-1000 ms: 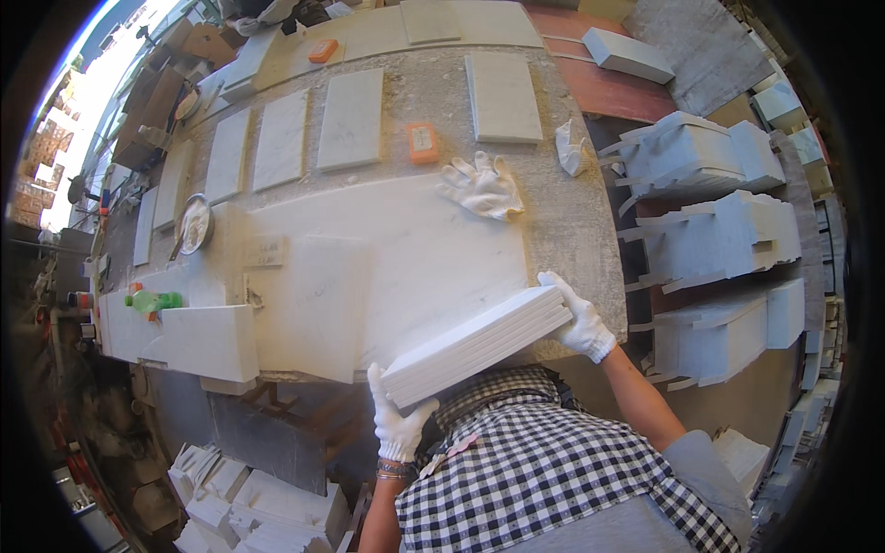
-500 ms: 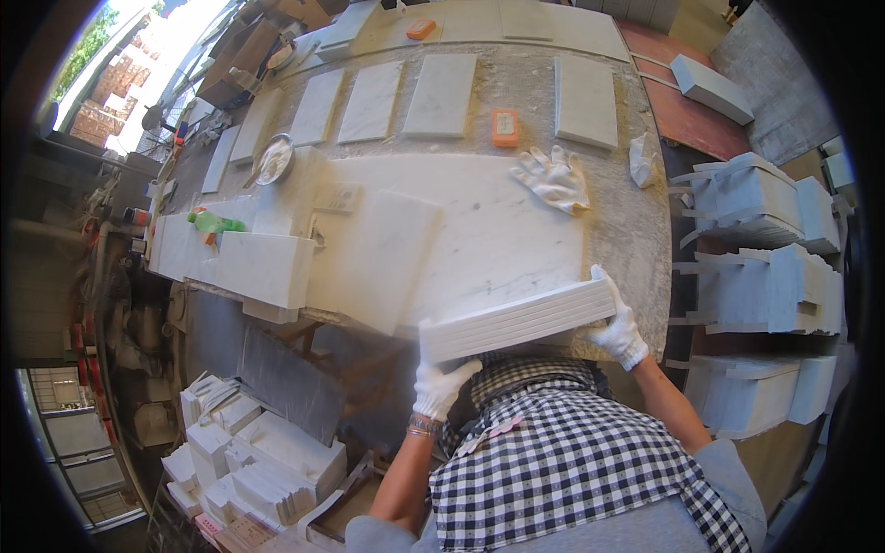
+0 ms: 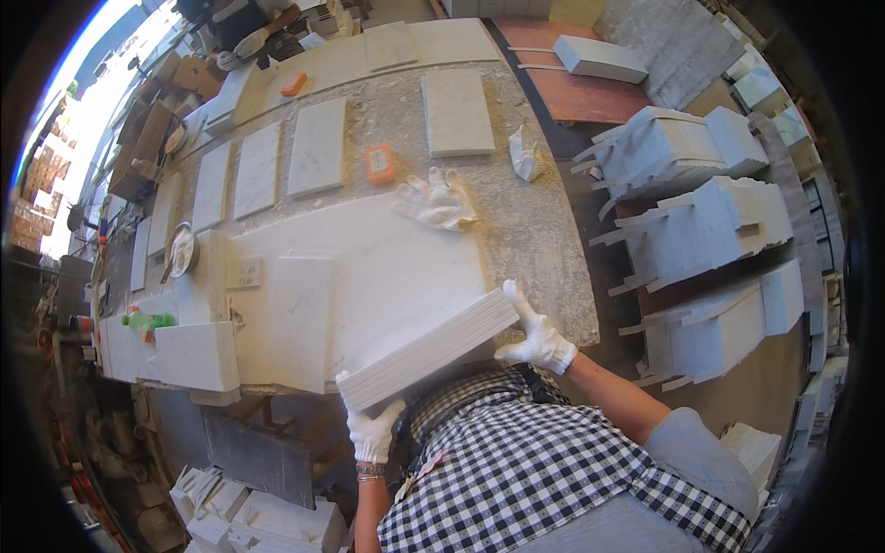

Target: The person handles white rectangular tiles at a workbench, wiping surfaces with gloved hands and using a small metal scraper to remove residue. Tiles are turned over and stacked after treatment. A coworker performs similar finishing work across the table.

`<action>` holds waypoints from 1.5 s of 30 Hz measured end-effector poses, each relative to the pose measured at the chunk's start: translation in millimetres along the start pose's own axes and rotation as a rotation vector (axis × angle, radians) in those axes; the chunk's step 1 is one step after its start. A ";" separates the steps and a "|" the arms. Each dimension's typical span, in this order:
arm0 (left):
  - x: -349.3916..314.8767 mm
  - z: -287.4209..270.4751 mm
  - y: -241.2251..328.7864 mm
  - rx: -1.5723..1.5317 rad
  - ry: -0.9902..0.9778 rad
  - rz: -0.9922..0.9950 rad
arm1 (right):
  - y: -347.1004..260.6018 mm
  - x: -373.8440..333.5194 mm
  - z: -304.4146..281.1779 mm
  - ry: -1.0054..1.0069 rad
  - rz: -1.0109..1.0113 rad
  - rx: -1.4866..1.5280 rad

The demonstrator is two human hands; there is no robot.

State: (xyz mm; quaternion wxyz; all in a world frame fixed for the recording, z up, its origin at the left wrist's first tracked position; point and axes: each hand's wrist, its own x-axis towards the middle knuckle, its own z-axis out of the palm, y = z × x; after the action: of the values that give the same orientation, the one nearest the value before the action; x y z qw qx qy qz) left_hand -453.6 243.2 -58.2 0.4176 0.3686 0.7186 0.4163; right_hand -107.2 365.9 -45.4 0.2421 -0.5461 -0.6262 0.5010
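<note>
A stack of thin white stone tiles (image 3: 429, 352) is held level with the table's near edge, in front of my checked apron, its right end farther from me than its left. My left hand (image 3: 371, 431), in a white knit glove, grips the left end. My right hand (image 3: 542, 343), gloved alike, clasps the right end with the fingers spread around it. Beyond the stack lies a large white marble slab (image 3: 396, 267) on the table. A loose white glove (image 3: 438, 201) rests across the slab's far right edge, near an orange block (image 3: 379, 164).
Several marble tiles (image 3: 318, 146) lie along the table's far side. Left are a bowl of white paste (image 3: 182, 251), a green bottle (image 3: 147, 321) and a stone block (image 3: 196, 357). Stacked slabs (image 3: 710, 221) stand right; offcuts (image 3: 277, 516) lie lower left. Another person's gloved hand (image 3: 252, 44) shows far left.
My view has turned to the right, so the table sits farther left in it. The tile stack is now more slanted, still between both hands. Another person has come into view at the far left.
</note>
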 end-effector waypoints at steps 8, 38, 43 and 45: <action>2.5 -5.2 5.6 -0.004 -0.017 0.002 | -24.7 1.8 -4.7 -0.071 0.110 -0.194; 7.0 -1.0 -1.3 -0.029 -0.012 0.024 | -12.4 26.6 -18.5 -0.217 0.018 -0.214; 16.0 -5.5 -10.2 0.045 -0.046 0.011 | -0.6 34.1 -22.7 -0.158 -0.127 -0.214; 18.1 -6.4 -13.8 0.249 0.011 0.038 | 6.6 38.7 -23.0 -0.154 -0.187 -0.197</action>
State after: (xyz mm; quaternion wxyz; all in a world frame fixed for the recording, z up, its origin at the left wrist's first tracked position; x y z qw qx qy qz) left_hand -468.8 252.0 -74.1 0.3566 0.4289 0.7599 0.3339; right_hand -95.8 409.4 -52.0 0.1842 -0.4667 -0.7371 0.4527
